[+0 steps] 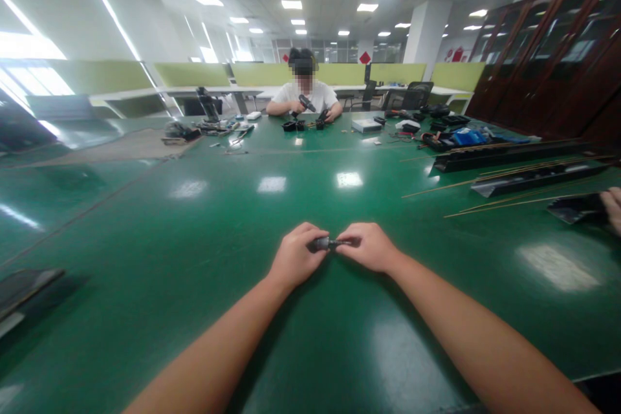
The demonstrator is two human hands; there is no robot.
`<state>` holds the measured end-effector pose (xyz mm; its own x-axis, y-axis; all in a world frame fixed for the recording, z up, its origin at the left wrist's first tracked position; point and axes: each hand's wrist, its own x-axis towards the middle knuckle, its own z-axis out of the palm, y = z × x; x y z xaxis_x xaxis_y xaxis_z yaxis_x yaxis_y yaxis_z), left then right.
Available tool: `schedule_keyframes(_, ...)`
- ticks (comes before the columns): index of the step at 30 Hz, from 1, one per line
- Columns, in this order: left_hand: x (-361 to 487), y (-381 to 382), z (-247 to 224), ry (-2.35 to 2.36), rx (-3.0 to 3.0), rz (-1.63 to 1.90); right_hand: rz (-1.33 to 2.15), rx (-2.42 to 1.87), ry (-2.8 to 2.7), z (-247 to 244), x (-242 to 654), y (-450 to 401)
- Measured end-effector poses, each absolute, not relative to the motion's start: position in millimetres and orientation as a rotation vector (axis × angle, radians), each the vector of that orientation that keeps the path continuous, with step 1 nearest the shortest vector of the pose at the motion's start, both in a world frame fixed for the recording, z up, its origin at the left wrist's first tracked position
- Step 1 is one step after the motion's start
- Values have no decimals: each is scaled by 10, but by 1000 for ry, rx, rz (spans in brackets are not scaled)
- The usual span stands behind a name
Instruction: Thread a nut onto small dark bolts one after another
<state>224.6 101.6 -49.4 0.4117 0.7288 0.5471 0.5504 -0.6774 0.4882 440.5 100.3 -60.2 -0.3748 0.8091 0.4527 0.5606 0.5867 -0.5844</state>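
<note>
Both my hands meet over the green tabletop [228,207], in the middle of the view. The fingers of my left hand [299,255] are closed around a short grey-and-black cylinder [321,243], which lies level and points to the right. A thin dark shaft sticks out of its right end. My right hand [371,246] pinches the far end of that shaft between thumb and fingers. My fingers hide both ends, so the exact kind of tool cannot be made out.
Across the table a person [315,94] holds a power drill [306,103]. Black metal channels [509,154] and thin rods [436,191] lie to the right, near another person's hand [612,207]. A dark flat object [29,291] rests at the left edge.
</note>
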Motion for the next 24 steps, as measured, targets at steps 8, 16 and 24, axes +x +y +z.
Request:
schedule_keyframes(8, 2240, 1027, -512, 1135, 2409, 1108, 428, -1097, -2084, -592, 4404, 996)
schedule_keyframes(16, 2239, 1020, -490, 1142, 2395, 1103, 424, -1110, -2085, -593, 4406, 991)
schedule_keyframes(24, 2214, 1042, -513, 1146, 2399, 1127, 413, -1140, -2086, -591, 4419, 1006)
